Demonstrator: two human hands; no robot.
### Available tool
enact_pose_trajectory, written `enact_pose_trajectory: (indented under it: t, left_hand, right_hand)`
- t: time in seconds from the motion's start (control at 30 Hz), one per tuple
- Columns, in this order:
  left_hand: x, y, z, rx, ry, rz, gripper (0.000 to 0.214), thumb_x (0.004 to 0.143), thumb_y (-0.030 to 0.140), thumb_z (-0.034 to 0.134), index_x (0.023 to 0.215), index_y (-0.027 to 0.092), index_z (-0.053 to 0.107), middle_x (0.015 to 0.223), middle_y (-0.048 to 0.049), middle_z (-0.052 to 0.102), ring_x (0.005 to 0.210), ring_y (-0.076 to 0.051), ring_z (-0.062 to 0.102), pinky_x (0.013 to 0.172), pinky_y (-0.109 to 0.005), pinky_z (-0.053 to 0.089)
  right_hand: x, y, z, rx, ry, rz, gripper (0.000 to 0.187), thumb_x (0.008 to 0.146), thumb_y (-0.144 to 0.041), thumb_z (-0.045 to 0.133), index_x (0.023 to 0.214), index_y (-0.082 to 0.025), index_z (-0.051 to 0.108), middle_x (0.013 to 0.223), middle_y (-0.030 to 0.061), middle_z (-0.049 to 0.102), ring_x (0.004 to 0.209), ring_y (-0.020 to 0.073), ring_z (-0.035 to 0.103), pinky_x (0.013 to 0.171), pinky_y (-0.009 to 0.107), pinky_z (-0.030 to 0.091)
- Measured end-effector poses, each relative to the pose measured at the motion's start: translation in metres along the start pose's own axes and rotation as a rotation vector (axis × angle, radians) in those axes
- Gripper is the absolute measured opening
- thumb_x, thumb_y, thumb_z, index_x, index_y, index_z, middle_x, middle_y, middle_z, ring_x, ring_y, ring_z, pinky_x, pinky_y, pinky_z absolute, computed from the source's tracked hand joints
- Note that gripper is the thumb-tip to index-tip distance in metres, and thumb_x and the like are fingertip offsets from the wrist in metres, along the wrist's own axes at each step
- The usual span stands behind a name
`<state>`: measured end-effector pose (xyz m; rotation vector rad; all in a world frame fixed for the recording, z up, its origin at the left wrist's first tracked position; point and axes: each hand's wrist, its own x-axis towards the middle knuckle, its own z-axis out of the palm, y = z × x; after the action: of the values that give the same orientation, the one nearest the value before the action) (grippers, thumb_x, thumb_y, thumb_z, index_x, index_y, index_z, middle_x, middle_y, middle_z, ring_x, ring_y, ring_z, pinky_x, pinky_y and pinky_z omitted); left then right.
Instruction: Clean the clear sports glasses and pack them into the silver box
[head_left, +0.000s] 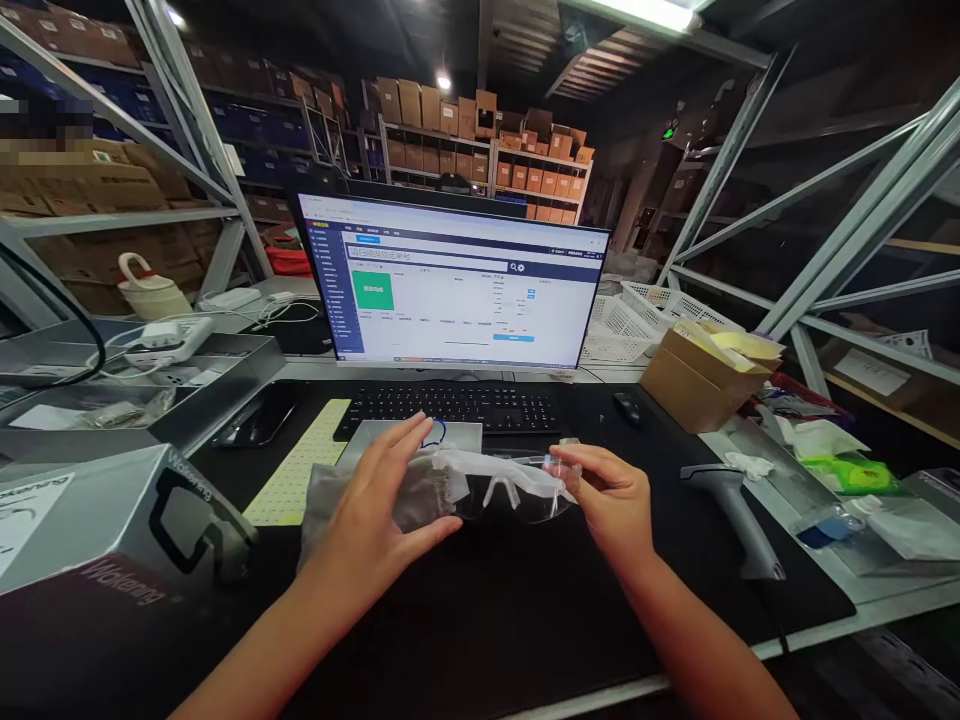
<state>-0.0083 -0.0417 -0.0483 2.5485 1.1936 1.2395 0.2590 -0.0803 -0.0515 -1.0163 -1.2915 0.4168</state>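
Note:
Clear safety glasses [517, 490] are held just above the black desk mat [525, 610], in front of the keyboard [457, 408]. My right hand [611, 495] pinches their right temple arm. My left hand [379, 500] grips a grey pouch or cloth [420, 495] at the glasses' left end, fingers curled around it. The left part of the glasses sits in or against that grey material; I cannot tell which.
A monitor [457, 285] stands behind the keyboard. A barcode scanner [739, 510] lies right of my hands, near a mouse [626, 408] and an open cardboard box [701, 375]. A printed glasses box [112, 520] and a phone [259, 418] are at left. Metal shelving surrounds the desk.

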Motion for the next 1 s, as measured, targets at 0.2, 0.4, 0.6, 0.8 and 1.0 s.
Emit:
enact_pose_trajectory:
  t: [0.2, 0.4, 0.6, 0.8, 1.0]
  left_hand:
    - [0.003, -0.008, 0.002, -0.049, 0.018, 0.008, 0.056, 0.086, 0.038, 0.073, 0.137, 0.030, 0.050, 0.147, -0.0086, 0.047, 0.134, -0.029, 0.051, 0.109, -0.049, 0.049]
    - [-0.002, -0.005, -0.004, -0.169, 0.049, 0.004, 0.037, 0.084, 0.032, 0.076, 0.119, 0.028, 0.064, 0.140, -0.0076, 0.052, 0.119, -0.026, 0.062, 0.102, -0.047, 0.055]
    - [-0.005, 0.003, -0.012, -0.300, 0.073, -0.003, 0.040, 0.077, 0.032, 0.083, 0.113, 0.027, 0.068, 0.133, -0.0081, 0.058, 0.115, -0.026, 0.065, 0.099, -0.046, 0.057]
    - [-0.007, 0.002, -0.013, -0.418, 0.067, 0.000, 0.050, 0.069, 0.037, 0.089, 0.114, 0.025, 0.069, 0.133, -0.0111, 0.059, 0.120, -0.028, 0.061, 0.103, -0.047, 0.053]
    - [-0.012, -0.001, -0.012, -0.494, 0.079, 0.004, 0.053, 0.068, 0.038, 0.089, 0.115, 0.024, 0.069, 0.133, -0.0127, 0.059, 0.117, -0.028, 0.064, 0.101, -0.046, 0.054]
  right_hand:
    - [-0.002, -0.002, 0.004, -0.002, -0.025, -0.001, 0.011, 0.079, -0.028, 0.079, 0.090, -0.032, 0.082, 0.091, 0.0037, 0.080, 0.085, 0.0215, 0.076, 0.075, 0.032, 0.064]
    - [-0.004, 0.011, 0.006, 0.127, -0.058, 0.186, 0.013, 0.074, -0.034, 0.084, 0.086, -0.030, 0.082, 0.093, 0.0051, 0.080, 0.083, 0.0241, 0.076, 0.074, 0.036, 0.064]
    - [-0.005, 0.029, 0.015, 0.359, -0.108, 0.537, 0.030, 0.063, -0.039, 0.091, 0.086, -0.024, 0.082, 0.089, 0.0086, 0.080, 0.075, 0.0244, 0.076, 0.069, 0.036, 0.063]
    - [-0.006, 0.034, 0.024, 0.433, -0.073, 0.665, 0.035, 0.052, -0.037, 0.097, 0.080, -0.023, 0.082, 0.088, 0.0098, 0.080, 0.068, 0.0192, 0.074, 0.062, 0.028, 0.061]
    - [-0.008, 0.033, 0.029, 0.392, -0.051, 0.663, 0.038, 0.047, -0.040, 0.098, 0.077, -0.023, 0.082, 0.088, 0.0103, 0.080, 0.068, 0.0210, 0.074, 0.062, 0.029, 0.062]
